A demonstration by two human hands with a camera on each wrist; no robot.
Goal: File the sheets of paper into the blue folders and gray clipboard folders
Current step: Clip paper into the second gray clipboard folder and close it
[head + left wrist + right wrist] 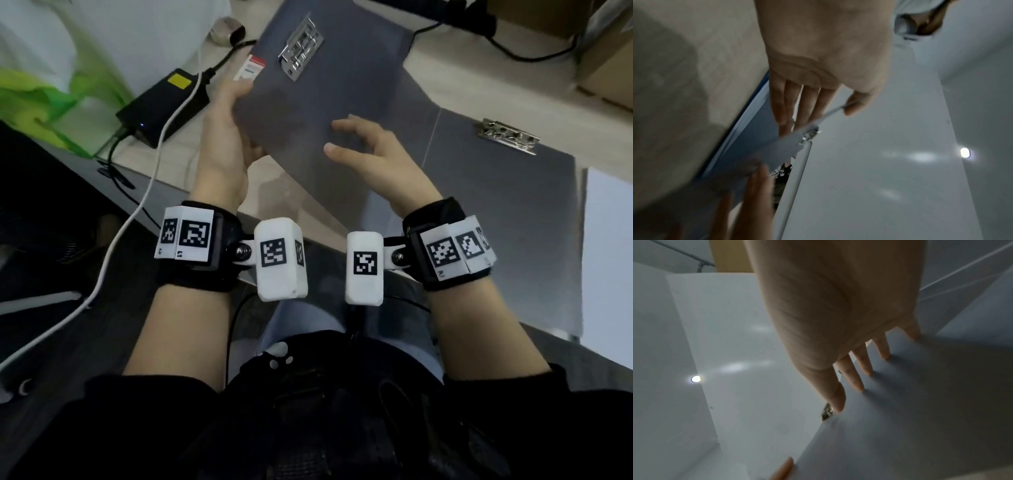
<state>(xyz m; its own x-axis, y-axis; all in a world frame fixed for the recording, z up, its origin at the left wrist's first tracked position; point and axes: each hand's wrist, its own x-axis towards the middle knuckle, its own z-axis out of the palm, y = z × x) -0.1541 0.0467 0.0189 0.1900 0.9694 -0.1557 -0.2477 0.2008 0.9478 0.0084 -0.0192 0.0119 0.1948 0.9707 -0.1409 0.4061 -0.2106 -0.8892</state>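
Pale desk (445, 78) lies under us, where our left hand (224, 137) pinches the near left edge of the raised gray clipboard folder (329, 75), our right hand (373, 154) spreads fingertips on its face, its long axis running away toward the clip (301, 48).

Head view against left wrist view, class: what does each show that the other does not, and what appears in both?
Only the head view shows the second gray clipboard folder lying open on the desk, the white paper at right, and the black power adapter. Only the left wrist view shows a blue folder beneath, and left fingers under the board with the thumb on top. Both show the left hand gripping the raised gray clipboard folder, its metal clip, and the right hand.
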